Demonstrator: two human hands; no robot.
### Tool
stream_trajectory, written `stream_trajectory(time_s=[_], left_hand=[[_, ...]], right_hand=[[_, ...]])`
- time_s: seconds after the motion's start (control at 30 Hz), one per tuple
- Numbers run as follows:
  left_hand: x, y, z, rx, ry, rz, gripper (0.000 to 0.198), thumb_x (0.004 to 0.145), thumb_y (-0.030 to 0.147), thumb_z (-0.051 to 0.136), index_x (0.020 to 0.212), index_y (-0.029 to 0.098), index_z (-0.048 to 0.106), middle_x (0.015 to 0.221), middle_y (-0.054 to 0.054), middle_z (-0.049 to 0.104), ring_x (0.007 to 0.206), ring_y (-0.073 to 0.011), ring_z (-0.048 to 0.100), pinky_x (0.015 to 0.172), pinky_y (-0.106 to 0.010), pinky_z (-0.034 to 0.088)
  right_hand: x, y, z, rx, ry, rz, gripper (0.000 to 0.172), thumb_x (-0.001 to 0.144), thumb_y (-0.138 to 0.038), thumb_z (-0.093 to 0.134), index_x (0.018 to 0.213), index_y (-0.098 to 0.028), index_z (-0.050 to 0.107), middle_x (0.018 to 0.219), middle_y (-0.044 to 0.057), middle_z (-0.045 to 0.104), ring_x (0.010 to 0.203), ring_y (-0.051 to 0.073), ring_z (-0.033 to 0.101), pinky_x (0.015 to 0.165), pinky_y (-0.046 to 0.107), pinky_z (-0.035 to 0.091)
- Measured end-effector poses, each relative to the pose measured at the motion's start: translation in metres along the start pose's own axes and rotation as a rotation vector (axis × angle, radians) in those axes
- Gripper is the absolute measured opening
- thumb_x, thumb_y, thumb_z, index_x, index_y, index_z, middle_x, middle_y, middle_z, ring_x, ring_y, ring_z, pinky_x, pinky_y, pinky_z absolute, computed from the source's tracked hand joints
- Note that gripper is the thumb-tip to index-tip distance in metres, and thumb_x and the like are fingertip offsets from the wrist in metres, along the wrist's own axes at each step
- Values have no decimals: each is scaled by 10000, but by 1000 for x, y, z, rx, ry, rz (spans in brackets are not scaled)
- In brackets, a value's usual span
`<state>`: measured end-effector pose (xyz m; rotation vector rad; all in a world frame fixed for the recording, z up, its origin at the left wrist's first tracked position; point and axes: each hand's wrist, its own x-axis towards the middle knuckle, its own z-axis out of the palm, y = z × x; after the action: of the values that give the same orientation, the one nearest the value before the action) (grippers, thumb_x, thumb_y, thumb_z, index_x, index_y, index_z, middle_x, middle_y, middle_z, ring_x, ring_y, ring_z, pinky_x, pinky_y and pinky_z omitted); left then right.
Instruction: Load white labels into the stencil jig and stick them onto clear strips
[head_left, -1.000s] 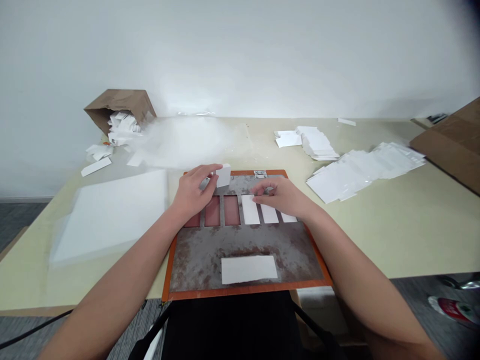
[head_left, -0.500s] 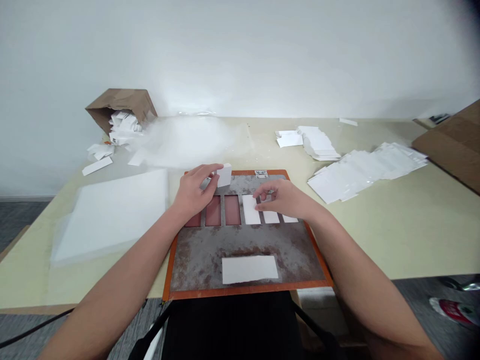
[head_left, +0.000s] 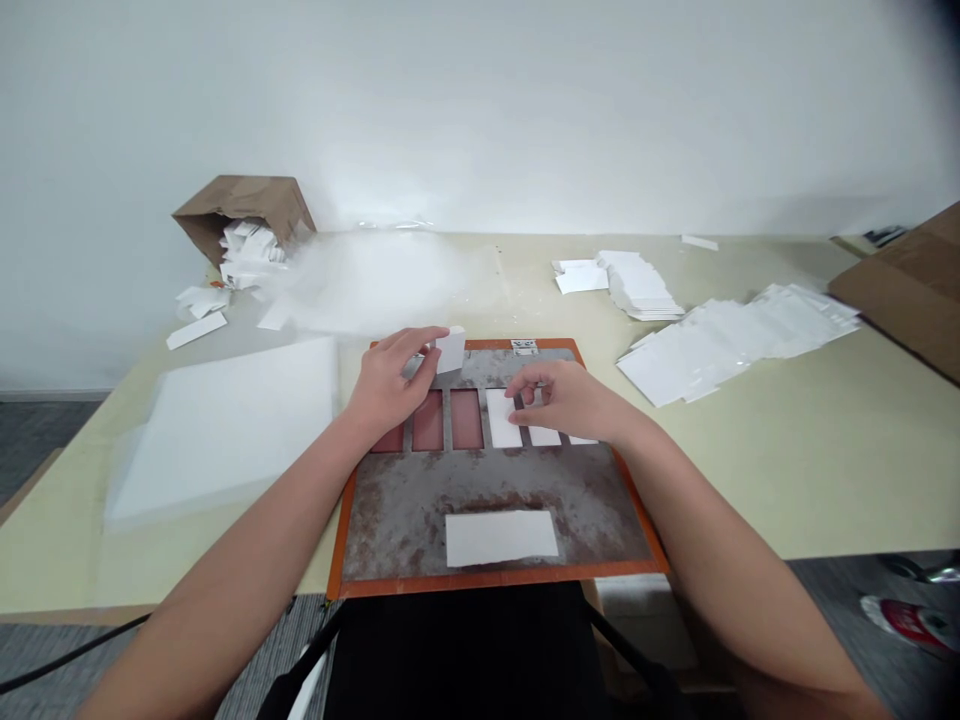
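Observation:
A rusty grey metal template (head_left: 420, 510) in an orange frame lies in front of me, with a row of upright slots and one wide slot below. My left hand (head_left: 390, 380) is closed on a small stack of white cards (head_left: 450, 350) above the plate's far left corner. My right hand (head_left: 566, 400) rests with bent fingers over the right-hand slots, fingertips on a white card (head_left: 501, 420) lying in a slot. The pink slots (head_left: 465, 418) to its left show no card. A white sheet (head_left: 501, 537) fills the wide lower slot.
A sheet of white foam (head_left: 225, 420) lies to the left. A tipped cardboard box (head_left: 244, 212) spills white cards at the far left. Stacks of white cards (head_left: 637, 285) and clear bags (head_left: 735, 335) sit to the right; a brown carton (head_left: 911, 285) is at the right edge.
My right hand's fingers have shifted slightly over the filled slots. The left hand and its cards have stayed nearly still.

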<state>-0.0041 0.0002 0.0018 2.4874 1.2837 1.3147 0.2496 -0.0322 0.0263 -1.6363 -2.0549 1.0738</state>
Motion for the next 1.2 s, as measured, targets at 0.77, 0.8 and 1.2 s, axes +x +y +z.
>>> stream_trajectory(time_s=[0.77,0.8,1.2], left_hand=[[-2,0,-1,-126,8,47,232,932,198,549,1125,213,676,951,-14,754,806,-130,701,828,-263,540],[-2,0,-1,-128,9,53,232,934,206,547,1130,210,672,951,-17,753,808,-132,699,826,-264,539],[-4,-4,2,-74,-2,-2,277,922,169,501,1134,225,671,963,-19,756,855,-149,706,830,-276,542]], right_hand=[[20,-24,16,-679,584,-615,332,980,-289,483,1246,-247,678,1104,39,734,771,148,664,464,258,353],[20,-24,17,-646,600,-623,312,979,-291,492,1215,-240,690,1096,40,738,760,142,664,480,256,372],[11,-22,9,215,317,-302,233,833,-431,702,852,-201,663,668,-21,631,465,73,432,472,246,359]])
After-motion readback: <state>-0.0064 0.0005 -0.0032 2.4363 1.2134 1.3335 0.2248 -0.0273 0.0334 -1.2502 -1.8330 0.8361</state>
